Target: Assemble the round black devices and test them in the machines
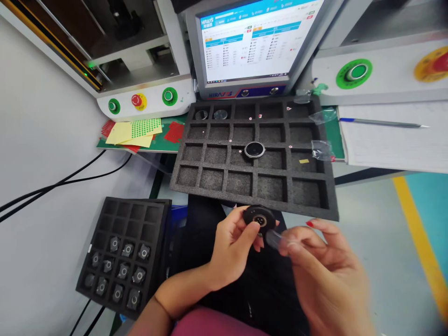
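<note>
My left hand (229, 249) grips a round black watch body (258, 214) by its edge, with the thumb on its face. A ring with small metal contacts shows at the centre of that face. Pinched in my right hand (325, 273) is a piece of clear plastic film (274, 240), right beside the lower right edge of the watch body. Just beyond both hands lies a black foam tray (241, 197) with square pockets. A silver-rimmed round watch body (255, 150) rests across its dividers, dark face up. Two clear round discs (220, 114) sit in far-left pockets.
A second foam tray (105, 205) at lower left holds several wrapped round pieces (123, 270). Behind stands a monitor (245, 51), flanked by machine panels with green and red buttons (137, 100). Sticker sheets (135, 133) lie left; a pen (383, 123) rests on papers (395, 144) at right.
</note>
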The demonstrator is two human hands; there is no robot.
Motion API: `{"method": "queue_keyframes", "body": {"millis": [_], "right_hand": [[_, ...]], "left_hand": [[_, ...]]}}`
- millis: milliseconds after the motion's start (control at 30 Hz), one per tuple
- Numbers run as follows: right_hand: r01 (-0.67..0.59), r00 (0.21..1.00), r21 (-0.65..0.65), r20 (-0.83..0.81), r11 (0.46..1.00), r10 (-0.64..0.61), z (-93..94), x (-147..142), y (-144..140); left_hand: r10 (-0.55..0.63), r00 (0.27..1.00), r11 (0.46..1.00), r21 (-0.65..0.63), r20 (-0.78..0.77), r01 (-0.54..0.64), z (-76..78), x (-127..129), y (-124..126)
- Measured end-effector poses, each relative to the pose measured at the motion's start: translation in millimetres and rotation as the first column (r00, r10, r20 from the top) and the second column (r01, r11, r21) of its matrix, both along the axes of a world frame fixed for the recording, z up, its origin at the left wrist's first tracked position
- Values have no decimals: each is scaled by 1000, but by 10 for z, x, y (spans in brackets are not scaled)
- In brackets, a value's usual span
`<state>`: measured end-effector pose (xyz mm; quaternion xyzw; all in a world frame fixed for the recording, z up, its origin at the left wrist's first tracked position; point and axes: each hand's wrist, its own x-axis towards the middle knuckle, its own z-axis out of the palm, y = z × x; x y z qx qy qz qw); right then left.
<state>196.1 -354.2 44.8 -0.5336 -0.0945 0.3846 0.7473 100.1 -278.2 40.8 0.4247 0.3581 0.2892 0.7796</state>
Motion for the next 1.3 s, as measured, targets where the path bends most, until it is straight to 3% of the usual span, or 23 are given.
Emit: {"method": "queue_keyframes", "body": {"millis": [400,533,700,800,900,1000,1067,1133,1200,1300], "right_hand": [[84,977,-71,-188,994,-96,-40,-91,122],[107,976,-67,-183,992,-118,-56,-101,133],[125,986,-47,-107,991,-129,-49,-150,104],[202,978,-35,66,979,-200,-26,-189,112],[210,947,-17,251,977,-200,-57,-173,184],[301,912,4,291,954,-289,-161,-65,279],[401,878,35,271,915,-395,-241,32,311],[454,857,73,236,888,-457,-302,111,300],[458,860,105,196,882,-470,-331,150,257],[419,889,128,144,899,-435,-324,145,185]], "left_hand": [[46,991,970,230,125,-75,-115,11,-141],[28,986,970,236,163,-67,-122,33,-165],[74,996,965,248,46,-83,-122,5,-195],[62,998,953,297,-8,-57,-94,-28,-209],[-18,998,937,347,-53,35,-73,-76,-234],[-99,984,894,420,-150,154,-38,-174,-224],[-51,964,826,532,-261,187,33,-242,-114],[58,927,691,686,-370,230,149,-249,139],[182,885,489,820,-429,297,272,-138,540],[410,851,90,943,-329,321,355,258,1309]]}}
